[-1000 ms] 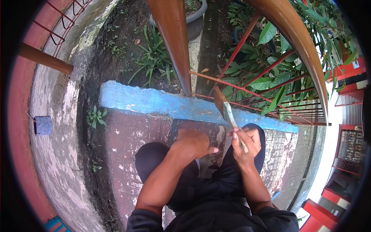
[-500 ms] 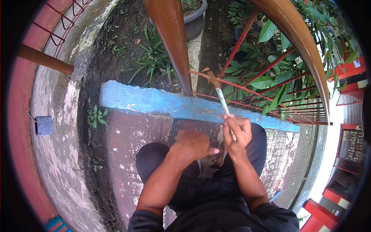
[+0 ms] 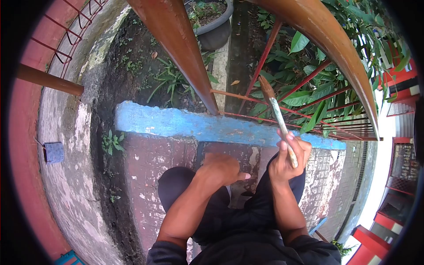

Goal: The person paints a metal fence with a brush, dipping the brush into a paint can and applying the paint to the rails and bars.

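Above the blue curb (image 3: 172,123), at the near side of the red bars (image 3: 270,39), a brush (image 3: 279,115) slants up and away from the right hand (image 3: 282,168). That hand is closed on the handle, the fingers and thumb pinching it well down from the bristles (image 3: 266,87). Such a hold probably keeps the fingers clean and gives the tip more reach and a light, steerable angle. The brown bristles point up beside a bar; whether they touch it, I cannot tell.

Over the paving in front of the curb, the left hand (image 3: 220,170) hangs between the knees, bent at the wrist, its thumb pointing towards the right hand. Its palm is hidden, so I cannot tell whether it grips anything; it seems placed there to be out of the brush's way. Both knees are bent close to the curb, which likely brings the low bars within easy reach. A brown post (image 3: 176,44) comes down to the curb, left of the brush.
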{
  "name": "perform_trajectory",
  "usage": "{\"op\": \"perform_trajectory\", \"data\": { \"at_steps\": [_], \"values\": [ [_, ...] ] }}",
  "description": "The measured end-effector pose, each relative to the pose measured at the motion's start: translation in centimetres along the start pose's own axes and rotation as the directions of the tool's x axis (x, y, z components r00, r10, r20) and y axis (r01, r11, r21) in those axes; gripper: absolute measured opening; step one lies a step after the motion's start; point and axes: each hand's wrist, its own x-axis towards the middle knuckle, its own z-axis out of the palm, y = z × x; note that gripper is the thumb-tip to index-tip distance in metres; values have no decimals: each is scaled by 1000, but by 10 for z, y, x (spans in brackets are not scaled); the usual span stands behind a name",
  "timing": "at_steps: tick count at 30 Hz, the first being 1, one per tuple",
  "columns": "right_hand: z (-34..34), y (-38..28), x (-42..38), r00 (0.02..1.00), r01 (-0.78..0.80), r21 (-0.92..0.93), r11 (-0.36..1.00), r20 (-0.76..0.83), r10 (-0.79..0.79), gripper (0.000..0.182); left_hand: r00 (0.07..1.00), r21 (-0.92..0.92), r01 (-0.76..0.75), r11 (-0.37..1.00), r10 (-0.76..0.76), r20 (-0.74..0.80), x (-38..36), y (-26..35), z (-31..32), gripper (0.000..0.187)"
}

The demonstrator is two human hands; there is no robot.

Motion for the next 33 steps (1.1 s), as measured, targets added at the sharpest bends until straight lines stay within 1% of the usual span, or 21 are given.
{"op": "perform_trajectory", "data": {
  "at_steps": [1, 2, 4, 5, 6, 8, 9, 14, 16, 17, 18, 20, 21, 22, 24, 25, 28, 29, 30, 32, 33],
  "values": [
    [7, -1, 3, 998, -65, 75, 995, -5, 65, 17, 1000, 3, 0, 1000, 0, -4, 2, 1, 0, 79],
    [15, 0, 8, 998, -63, 78, 995, -7, 64, 17, 1000, 4, -13, 1000, 13, -22, 3, 2, 3, 79],
    [30, 6, 18, 991, -128, 141, 982, -15, 132, 18, 999, 4, -21, 1000, 21, -42, 5, 4, 2, 79],
    [28, 18, 17, 989, -149, 81, 986, 28, 147, 20, 1000, -5, -13, 1000, 13, -9, 5, 6, -1, 79],
    [34, 20, 20, 989, -149, 82, 985, 29, 147, 20, 1000, -14, -5, 1000, 6, 25, 6, 8, -3, 78],
    [49, 22, 31, 937, -330, 379, 865, 18, 349, 22, 999, -17, 3, 1000, -2, 38, 7, 10, -4, 78],
    [55, 22, 35, 924, -345, 461, 818, 12, 383, 24, 999, -20, 10, 1000, -9, 48, 7, 11, -5, 78],
    [69, 24, 54, 925, -359, 526, 771, 89, 370, 24, 1000, -27, -12, 1000, 13, 28, 9, 9, 0, 78],
    [74, 28, 62, 927, -369, 569, 735, 169, 334, 24, 999, -27, -21, 999, 21, 25, 9, 8, 0, 79],
    [80, 31, 64, 911, -405, 614, 677, 207, 357, 26, 999, -28, -24, 999, 24, 26, 8, 8, 0, 79],
    [84, 34, 66, 911, -404, 614, 678, 207, 355, 26, 999, -29, -28, 999, 29, 27, 7, 8, 0, 79],
    [93, 41, 73, 874, -471, 731, 494, 311, 373, 28, 999, -27, -33, 999, 33, 24, 6, 8, 0, 79],
    [100, 44, 78, 871, -477, 741, 472, 329, 365, 28, 999, -25, -36, 999, 37, 26, 6, 8, 0, 79],
    [104, 46, 83, 872, -477, 741, 472, 329, 363, 28, 999, -25, -36, 999, 37, 24, 6, 8, 1, 79],
    [115, 49, 93, 836, -528, 755, 388, 384, 392, 29, 999, -31, -37, 999, 38, 34, 7, 8, 3, 78],
    [122, 51, 100, 837, -527, 757, 387, 384, 389, 29, 999, -31, -35, 999, 36, 31, 6, 8, 2, 78],
    [140, 59, 125, 786, -598, 706, 379, 422, 452, 23, 999, -23, -28, 999, 29, 42, 4, 11, 2, 77],
    [149, 61, 134, 780, -608, 647, 459, 379, 498, 18, 999, -24, -40, 999, 40, 34, 5, 11, 3, 77],
    [155, 68, 143, 779, -608, 648, 459, 376, 502, 18, 998, -24, -51, 998, 52, 28, 5, 12, 4, 76],
    [165, 82, 158, 763, -643, 319, 696, 352, 542, 19, 997, -26, -68, 997, 68, 26, 7, 12, 7, 76],
    [172, 86, 165, 762, -644, 320, 695, 350, 545, 19, 996, -33, -82, 996, 83, 20, 8, 12, 8, 76]
  ]
}}
